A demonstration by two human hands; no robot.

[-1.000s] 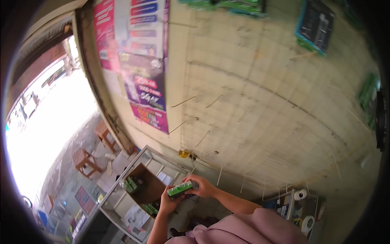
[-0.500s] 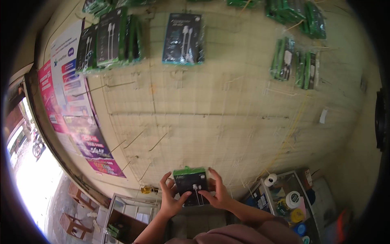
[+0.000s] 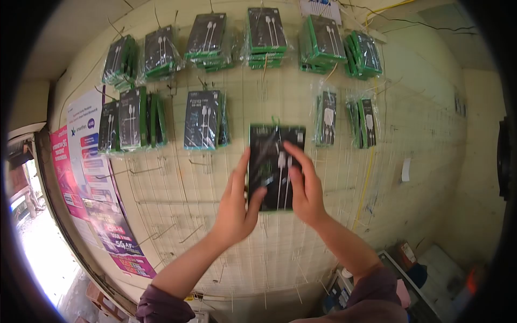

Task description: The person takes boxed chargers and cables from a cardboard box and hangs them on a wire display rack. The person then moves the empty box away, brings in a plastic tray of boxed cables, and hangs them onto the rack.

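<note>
A black cable box (image 3: pixel 272 188) with green edges is held upright in front of the wall rack, its cable picture facing me. My left hand (image 3: pixel 237 204) grips its left side, the thumb across the lower front. At the right side, my right hand (image 3: pixel 306 188) holds it with fingers over the front. Beyond the box, similar packs in clear plastic hang from the rack, among them a pack (image 3: pixel 202 119) to the upper left, a pack (image 3: pixel 266 32) above, and narrower packs (image 3: pixel 326 118) to the right.
Bare metal hooks (image 3: pixel 188 234) stick out from the wire rack (image 3: pixel 215 258) below. Posters (image 3: pixel 89 161) cover the wall's left side, beside a bright doorway (image 3: pixel 40 237). A glass cabinet (image 3: pixel 398 269) stands at the lower right.
Both hands have raised the box from low near the cabinets to the rack's middle. The view has tilted up, showing the upper row of hanging packs.
</note>
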